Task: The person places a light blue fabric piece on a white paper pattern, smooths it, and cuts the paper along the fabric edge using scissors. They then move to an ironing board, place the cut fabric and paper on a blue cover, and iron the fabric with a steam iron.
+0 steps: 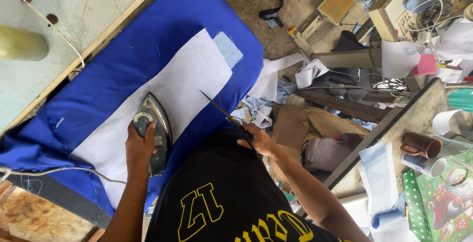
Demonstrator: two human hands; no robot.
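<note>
The left hand [139,146] grips an iron [153,129] on white cloth [172,92]. The right hand [258,141] clasps scissors [227,119]; their point is best kept off the blue cover [123,64].

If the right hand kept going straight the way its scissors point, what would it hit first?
Probably the white fabric strip on the blue padded board. The right hand aims the scissors up-left at the strip's near edge, though their height above it is unclear.
</note>
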